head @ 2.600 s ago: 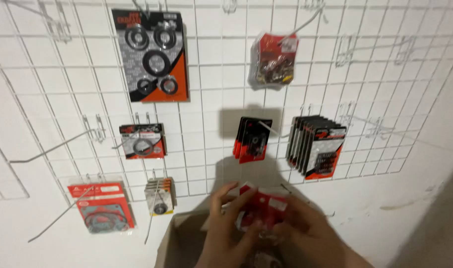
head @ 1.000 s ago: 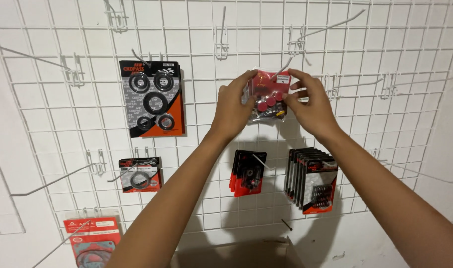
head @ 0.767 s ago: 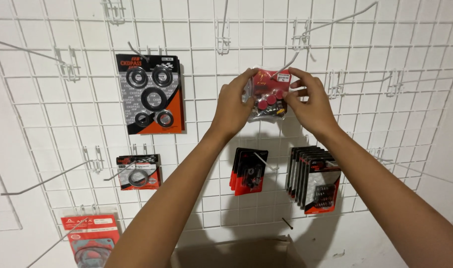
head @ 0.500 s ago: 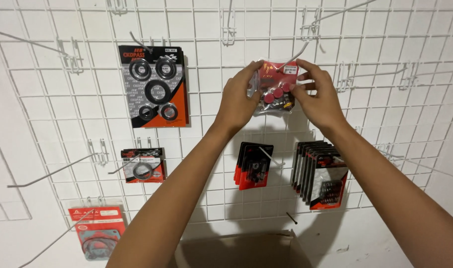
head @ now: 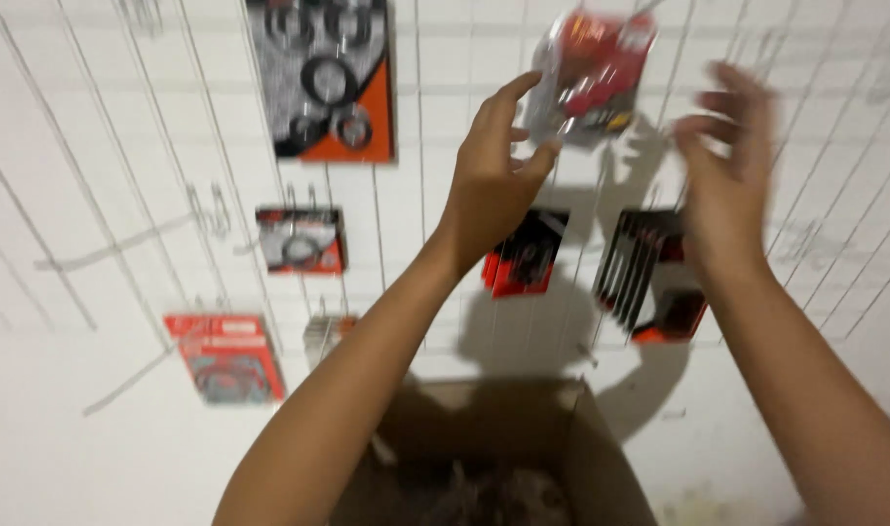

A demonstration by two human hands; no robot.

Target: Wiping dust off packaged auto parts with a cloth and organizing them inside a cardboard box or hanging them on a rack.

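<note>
A red and clear blister pack (head: 589, 70) hangs on the white wire grid wall (head: 123, 117) near the top. My left hand (head: 492, 175) is just below and left of it, fingers apart, holding nothing. My right hand (head: 725, 166) is to the right of the pack, blurred, fingers spread and empty. Neither hand touches the pack.
Other packs hang on the grid: a large black and orange card of rings (head: 323, 78), a small red pack (head: 301, 240), a red pack lower left (head: 226, 356), black and red packs (head: 525, 255) and a stack (head: 654, 278). An open cardboard box (head: 484, 429) sits below.
Both hands let go of the red blister pack, which now hangs on the grid, and pulled back from it. The view tilted down, showing the cardboard box.
</note>
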